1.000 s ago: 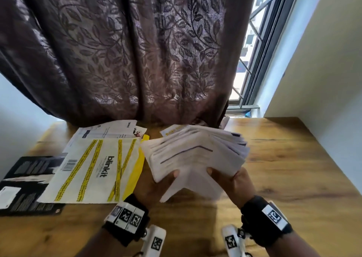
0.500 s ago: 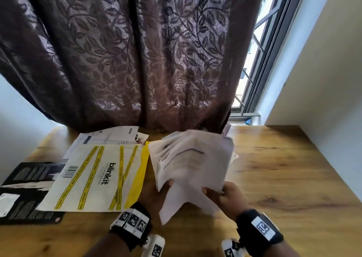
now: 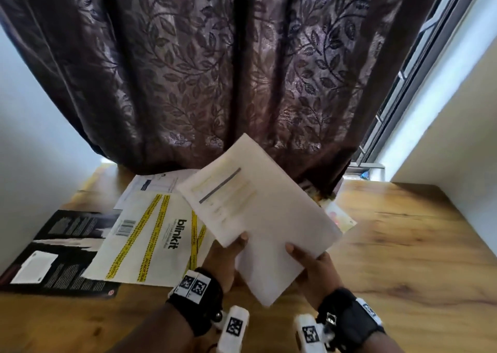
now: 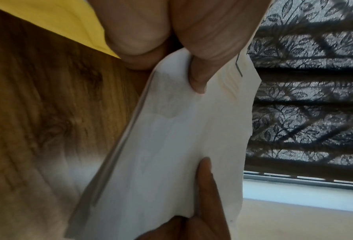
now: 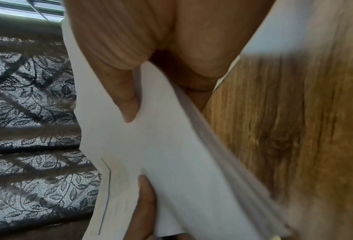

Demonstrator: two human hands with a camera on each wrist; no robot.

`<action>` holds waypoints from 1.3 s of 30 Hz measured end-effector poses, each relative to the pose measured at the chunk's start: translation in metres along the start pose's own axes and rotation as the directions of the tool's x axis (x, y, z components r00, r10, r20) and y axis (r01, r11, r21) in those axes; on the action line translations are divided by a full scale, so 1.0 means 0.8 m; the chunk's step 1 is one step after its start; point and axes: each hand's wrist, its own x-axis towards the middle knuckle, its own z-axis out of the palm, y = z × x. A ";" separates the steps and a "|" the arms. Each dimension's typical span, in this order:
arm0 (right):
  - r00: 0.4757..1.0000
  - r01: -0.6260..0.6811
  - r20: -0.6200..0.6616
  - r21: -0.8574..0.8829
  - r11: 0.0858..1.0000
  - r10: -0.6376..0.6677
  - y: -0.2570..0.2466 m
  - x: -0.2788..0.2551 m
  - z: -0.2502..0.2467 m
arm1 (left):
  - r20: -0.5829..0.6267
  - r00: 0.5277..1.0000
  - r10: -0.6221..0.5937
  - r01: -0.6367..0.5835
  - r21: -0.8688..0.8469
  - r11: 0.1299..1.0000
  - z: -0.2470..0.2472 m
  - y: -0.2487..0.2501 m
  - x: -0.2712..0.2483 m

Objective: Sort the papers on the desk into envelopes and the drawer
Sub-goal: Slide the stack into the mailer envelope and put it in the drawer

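Note:
A squared-up stack of white papers (image 3: 258,212) is held tilted above the wooden desk (image 3: 403,245), its top sheet showing a dark line. My left hand (image 3: 228,253) pinches its near left edge, thumb on top. My right hand (image 3: 309,264) grips the near right edge the same way. The left wrist view shows the stack's edge (image 4: 150,146) pinched under my thumb (image 4: 198,81). In the right wrist view the papers (image 5: 171,162) lie under my right thumb (image 5: 128,107). A white and yellow "blinkit" envelope (image 3: 150,234) lies flat on the desk to the left.
A black printed packet (image 3: 53,250) lies at the desk's left edge. More white papers (image 3: 158,185) sit behind the envelope, and a pale card (image 3: 338,218) peeks out right of the stack. A dark leaf-patterned curtain (image 3: 215,70) hangs behind; a window (image 3: 419,64) and wall lie at the right.
The fanned, loose papers have been gathered into a neat stack and raised, tilting up toward the curtain. Both hands kept hold of the near edge throughout.

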 end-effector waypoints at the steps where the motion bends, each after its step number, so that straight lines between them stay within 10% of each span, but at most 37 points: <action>1: 1.000 0.005 -0.010 0.013 1.000 -0.004 0.001 0.002 0.004 | 0.011 1.000 -0.021 0.021 -0.023 1.000 -0.001 -0.003 0.001; 13: 0.945 0.016 -0.322 -0.129 0.991 -0.058 0.012 0.008 -0.013 | 0.024 1.000 -0.003 -0.006 0.375 0.927 -0.019 0.000 0.020; 16: 0.916 0.040 -0.394 -0.101 0.994 -0.077 0.003 0.001 -0.031 | -0.049 0.990 0.132 -0.058 0.716 0.696 -0.051 -0.015 0.047; 20: 0.885 0.098 -0.449 -0.084 0.992 -0.126 -0.006 -0.011 -0.058 | -0.232 0.972 0.041 0.225 0.967 0.121 -0.070 -0.026 0.070; 24: 0.874 0.095 -0.473 -0.063 0.993 -0.113 -0.006 -0.018 -0.076 | -0.315 0.949 -0.030 0.314 0.949 -0.037 -0.072 -0.030 0.085; 34: 0.912 0.097 -0.404 0.043 0.994 -0.072 -0.019 -0.014 -0.082 | 0.106 0.994 -0.027 -0.107 0.993 -0.039 -0.049 -0.051 0.077; 39: 0.945 0.056 -0.326 0.080 0.995 -0.027 -0.021 -0.005 -0.070 | 0.160 0.987 0.010 -0.158 0.959 0.235 -0.066 -0.088 0.077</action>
